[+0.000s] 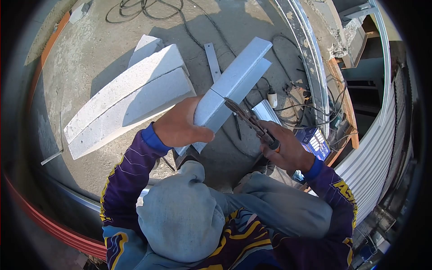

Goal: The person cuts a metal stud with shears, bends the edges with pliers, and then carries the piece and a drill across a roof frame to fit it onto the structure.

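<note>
My left hand [182, 121] is closed around the lower end of a light grey metal channel [243, 63], which slants up to the right above my knees. A thin dark line crosses its upper face just beyond my fingers. In my right hand [285, 146] is a pair of metal snips [247, 118] with an orange handle end. Their jaws meet the channel's right edge near that line; whether they bite into the metal is hard to make out. Behind the channel, a flat metal strip [212, 60] with small holes lies on the floor.
Long pale blocks [130, 92] lie at left on the concrete floor [72, 58]. Black cables [184, 22] snake across the back. At right are a blue box [310, 139], a white-and-black plug or socket [272, 98], a long metal rail [310, 58] and corrugated sheets [369, 166].
</note>
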{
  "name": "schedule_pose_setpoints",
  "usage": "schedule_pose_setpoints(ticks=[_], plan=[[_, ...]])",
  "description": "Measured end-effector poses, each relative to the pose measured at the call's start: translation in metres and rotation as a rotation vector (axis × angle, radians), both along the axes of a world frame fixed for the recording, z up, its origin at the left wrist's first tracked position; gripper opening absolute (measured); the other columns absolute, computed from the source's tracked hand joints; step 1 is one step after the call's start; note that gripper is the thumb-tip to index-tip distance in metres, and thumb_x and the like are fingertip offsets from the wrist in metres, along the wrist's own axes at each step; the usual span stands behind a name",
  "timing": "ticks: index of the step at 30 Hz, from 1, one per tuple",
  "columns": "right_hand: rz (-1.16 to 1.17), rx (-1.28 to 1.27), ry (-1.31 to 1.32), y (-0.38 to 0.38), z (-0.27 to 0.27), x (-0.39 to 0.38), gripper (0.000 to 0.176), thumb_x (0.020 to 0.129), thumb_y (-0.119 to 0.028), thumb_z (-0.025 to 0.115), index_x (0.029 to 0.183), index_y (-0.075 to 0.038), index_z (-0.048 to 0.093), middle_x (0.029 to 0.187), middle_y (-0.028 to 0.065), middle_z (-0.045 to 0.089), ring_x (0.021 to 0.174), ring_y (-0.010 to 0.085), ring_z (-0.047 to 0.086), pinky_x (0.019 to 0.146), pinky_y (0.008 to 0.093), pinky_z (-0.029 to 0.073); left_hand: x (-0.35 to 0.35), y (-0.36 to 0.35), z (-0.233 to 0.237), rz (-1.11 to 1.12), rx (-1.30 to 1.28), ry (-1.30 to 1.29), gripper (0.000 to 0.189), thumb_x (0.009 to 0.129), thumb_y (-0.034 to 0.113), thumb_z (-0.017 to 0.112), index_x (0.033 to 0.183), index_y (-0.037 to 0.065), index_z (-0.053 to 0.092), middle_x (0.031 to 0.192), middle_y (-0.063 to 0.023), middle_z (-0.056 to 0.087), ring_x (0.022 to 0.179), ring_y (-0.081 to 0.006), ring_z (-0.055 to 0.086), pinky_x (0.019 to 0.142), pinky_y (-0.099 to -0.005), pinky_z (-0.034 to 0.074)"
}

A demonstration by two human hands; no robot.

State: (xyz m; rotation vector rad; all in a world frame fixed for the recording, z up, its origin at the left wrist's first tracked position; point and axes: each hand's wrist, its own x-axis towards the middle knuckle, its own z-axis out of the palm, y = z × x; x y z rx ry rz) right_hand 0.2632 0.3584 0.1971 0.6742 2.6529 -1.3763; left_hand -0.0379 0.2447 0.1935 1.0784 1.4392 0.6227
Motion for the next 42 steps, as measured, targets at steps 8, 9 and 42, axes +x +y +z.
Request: schedule_pose_setpoints(ticks=[8,9,42], plan=[[0.007,0.015,0.018,-0.001,-0.002,0.001,0.051,0.089,-0.015,0.062,0.134,0.001,0.045,0.106,0.0253,0.061,0.099,0.0438,0.062,0.087,0.0478,0.049,0.003,-0.002,0.0,0.022,-0.006,-0.013,0.082,0.063,0.033,0.077,0.128,-0.009,0.052,0.106,-0.0259,0.063,0.094,-0.0335,0.063,0.086,-0.0387,0.05],[0.008,0.011,0.016,0.0,-0.001,0.002,0.051,0.089,-0.015,0.062,0.134,0.001,0.045,0.106,0.0253,0.061,0.099,0.0438,0.062,0.087,0.0478,0.049,0.004,-0.001,0.001,0.019,-0.018,0.006,0.081,0.063,0.032,0.077,0.128,-0.01,0.052,0.106,-0.0261,0.063,0.093,-0.0336,0.063,0.086,-0.0387,0.051],[-0.11,-0.083,-0.102,-0.005,0.02,-0.012,0.044,0.087,-0.014,0.067,0.125,0.004,0.053,0.097,0.0241,0.065,0.088,0.0394,0.065,0.08,0.0439,0.05,0.009,0.019,0.012,-0.059,0.305,0.216,0.069,0.069,0.005,0.065,0.133,-0.011,0.045,0.107,-0.033,0.063,0.101,-0.0432,0.064,0.09,-0.0429,0.05]])
